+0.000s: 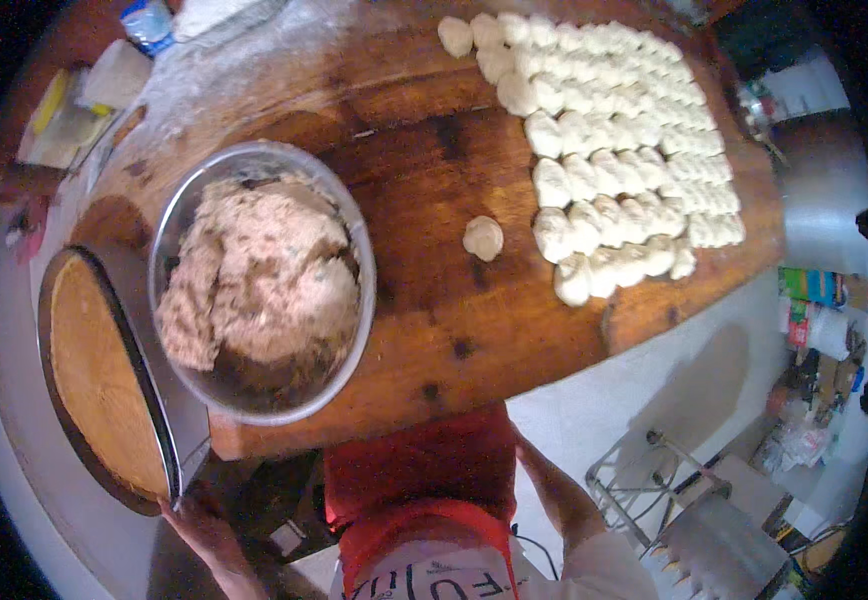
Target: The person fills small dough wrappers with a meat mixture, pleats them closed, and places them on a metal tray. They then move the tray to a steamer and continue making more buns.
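Note:
My left hand (197, 521) grips the near rim of a tilted round panel (100, 375), orange-brown with a dark border and metal edge. What kind of object it is cannot be made out. My right hand is out of view; only its forearm shows, running up beside the red apron (426, 465) to the wooden table's edge. Before me on the wooden table (434, 322) stands a large metal bowl (368, 300) of pinkish minced filling (276, 262). Right of it lies one small dough round (483, 238). Rows of pale filled dumplings (606, 172) cover the table's right side.
Several darker dough rounds (516, 93) lie beside the dumplings. Flour (254, 67) dusts the far left, near a blue packet (146, 27) and a pale bag (117, 73). A metal-framed chair (659, 480) stands on the floor at lower right. Packages (813, 286) line the right wall.

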Demonstrator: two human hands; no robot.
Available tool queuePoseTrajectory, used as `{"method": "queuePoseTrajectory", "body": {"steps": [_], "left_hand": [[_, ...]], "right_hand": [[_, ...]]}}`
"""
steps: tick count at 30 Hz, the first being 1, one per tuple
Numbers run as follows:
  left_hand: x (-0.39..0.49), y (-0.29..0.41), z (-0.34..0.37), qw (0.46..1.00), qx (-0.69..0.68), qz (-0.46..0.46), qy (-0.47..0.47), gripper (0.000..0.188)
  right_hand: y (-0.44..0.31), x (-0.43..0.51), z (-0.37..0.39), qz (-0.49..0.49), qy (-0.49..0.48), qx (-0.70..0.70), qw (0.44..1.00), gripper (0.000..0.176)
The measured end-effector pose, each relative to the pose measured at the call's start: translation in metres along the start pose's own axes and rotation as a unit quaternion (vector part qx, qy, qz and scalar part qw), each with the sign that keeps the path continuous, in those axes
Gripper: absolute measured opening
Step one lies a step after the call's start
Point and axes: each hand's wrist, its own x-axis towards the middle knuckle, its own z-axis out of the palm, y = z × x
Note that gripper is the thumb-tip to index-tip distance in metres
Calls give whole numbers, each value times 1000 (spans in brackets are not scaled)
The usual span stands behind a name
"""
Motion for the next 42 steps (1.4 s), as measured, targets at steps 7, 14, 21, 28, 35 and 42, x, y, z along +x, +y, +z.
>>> {"method": "queuePoseTrajectory", "body": {"steps": [7,14,21,28,35,42], "left_hand": [[-33,-70,14,984,-158,75,-19,47],[-85,-133,20,984,-144,36,-100,40],[-78,-108,82,949,-39,168,-266,28],[-74,-75,126,913,-9,219,-344,20],[-55,-64,152,911,65,204,-354,22],[-43,-33,169,888,146,201,-387,26]], "right_hand": [[-117,-167,-171,-116,85,-30,989,29],[-273,-181,-274,-236,558,-200,770,33],[-274,-131,-307,-213,596,-327,702,44],[-286,-136,-304,-270,587,-316,695,32],[-328,-102,-264,-316,241,247,884,34],[-368,-73,-325,-245,253,471,809,30]]}}
